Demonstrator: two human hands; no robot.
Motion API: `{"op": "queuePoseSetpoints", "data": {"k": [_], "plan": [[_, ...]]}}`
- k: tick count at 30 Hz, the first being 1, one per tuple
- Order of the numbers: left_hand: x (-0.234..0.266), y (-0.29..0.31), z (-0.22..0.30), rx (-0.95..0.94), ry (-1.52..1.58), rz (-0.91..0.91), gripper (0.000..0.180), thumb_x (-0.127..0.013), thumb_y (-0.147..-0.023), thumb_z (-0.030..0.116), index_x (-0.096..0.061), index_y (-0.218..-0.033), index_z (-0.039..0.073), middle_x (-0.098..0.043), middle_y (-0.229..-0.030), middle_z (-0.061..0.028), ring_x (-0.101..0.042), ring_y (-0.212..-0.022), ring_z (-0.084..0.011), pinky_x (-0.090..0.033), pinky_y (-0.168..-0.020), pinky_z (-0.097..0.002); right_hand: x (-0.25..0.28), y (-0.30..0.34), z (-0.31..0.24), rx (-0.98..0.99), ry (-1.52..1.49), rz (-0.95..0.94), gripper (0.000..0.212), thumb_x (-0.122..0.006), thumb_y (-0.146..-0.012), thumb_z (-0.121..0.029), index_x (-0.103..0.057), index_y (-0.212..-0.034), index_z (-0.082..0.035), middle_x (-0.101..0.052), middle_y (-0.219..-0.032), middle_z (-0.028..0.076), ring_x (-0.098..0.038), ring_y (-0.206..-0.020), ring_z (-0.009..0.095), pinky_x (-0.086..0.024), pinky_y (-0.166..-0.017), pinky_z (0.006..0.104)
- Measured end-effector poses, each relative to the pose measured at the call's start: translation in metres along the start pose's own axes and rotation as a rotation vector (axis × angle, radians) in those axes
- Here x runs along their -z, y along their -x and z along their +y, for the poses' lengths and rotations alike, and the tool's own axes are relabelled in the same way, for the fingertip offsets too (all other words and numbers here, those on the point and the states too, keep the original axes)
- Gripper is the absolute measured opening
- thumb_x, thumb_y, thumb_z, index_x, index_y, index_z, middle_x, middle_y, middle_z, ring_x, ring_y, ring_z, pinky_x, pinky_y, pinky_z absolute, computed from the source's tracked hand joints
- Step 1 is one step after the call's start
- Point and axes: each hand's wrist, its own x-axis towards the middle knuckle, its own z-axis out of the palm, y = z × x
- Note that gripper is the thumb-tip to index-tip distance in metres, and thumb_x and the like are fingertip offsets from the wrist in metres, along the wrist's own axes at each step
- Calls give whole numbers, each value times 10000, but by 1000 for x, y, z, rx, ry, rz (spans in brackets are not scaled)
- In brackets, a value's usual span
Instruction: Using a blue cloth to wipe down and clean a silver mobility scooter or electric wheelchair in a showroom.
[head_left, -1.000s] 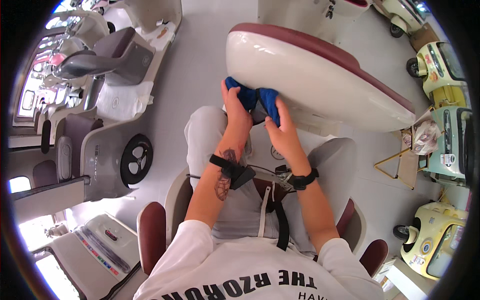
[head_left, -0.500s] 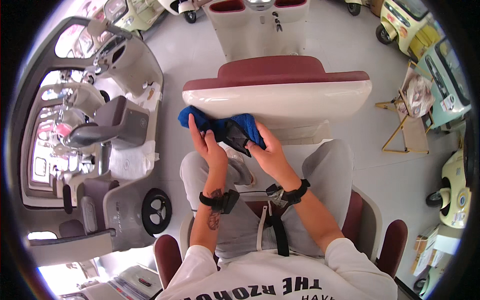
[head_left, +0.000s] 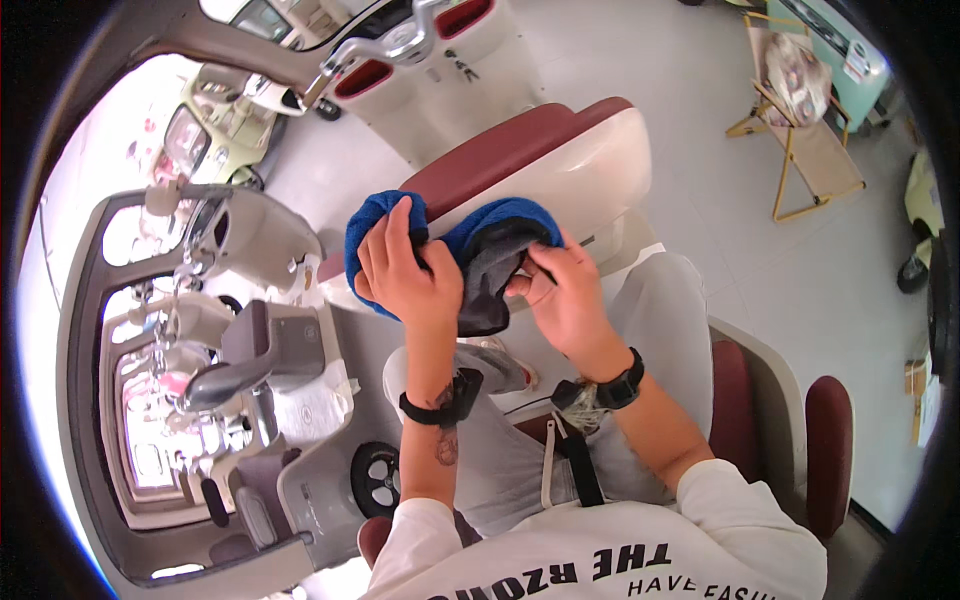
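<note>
A blue and dark grey cloth (head_left: 490, 270) hangs bunched between my two hands, in front of the dark red seat back (head_left: 500, 155) with its glossy cream shell. At its left end my left hand (head_left: 412, 268) is closed around the blue part, fingers curled over it from above. My right hand (head_left: 570, 295) pinches the grey edge at the right, with thumb and fingertips bent toward me. The blue side shows along the top, while the grey side drops in a fold toward my knees. Part of the left end is hidden under my fingers.
A cream front panel with handlebars (head_left: 400, 45) and hanging keys (head_left: 461, 66) stands beyond the seat back. At left is a grey vehicle with a dark wheel (head_left: 376, 480). A folding chair (head_left: 815, 160) holding a plastic bag stands at right. Dark red armrests (head_left: 829, 455) flank me.
My view has turned, tilting the seat back. My left hand has gone from fingers extended along the cloth to curled over it. The cloth is lifted nearer, with more grey showing.
</note>
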Motion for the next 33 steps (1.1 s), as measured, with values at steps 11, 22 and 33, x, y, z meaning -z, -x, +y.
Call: {"op": "queuePoseSetpoints", "data": {"k": [11,22,33], "plan": [[-69,-46,141,-167,72,-344,355,-637,-739,295,-633,-1061,147,-578,-869,-68,-575,-878,-288,-393,-700,-462,88,-20,-97,304,-169,233,155,-602,-950,-166,-626,-1045,-45,-703,-1012,79,-672,-857,197,-576,-758,313],[-35,-37,81,-117,478,-320,389,-604,-816,137,-663,-1198,100,-679,-910,-51,-642,-919,-248,-470,-761,-423,25,-19,-32,422,119,-101,307,-506,-978,-138,-548,-1248,3,-651,-1205,101,-639,-1038,195,-538,-855,331],[42,-13,-60,199,460,-227,504,-683,-768,149,-639,-1262,59,-694,-1115,-175,-648,-1021,-379,-504,-882,-443,-74,-38,85,1172,1723,-390,507,-588,-722,-43,-567,-1226,-3,-580,-1222,171,-546,-1040,390,-419,-926,504]]}}
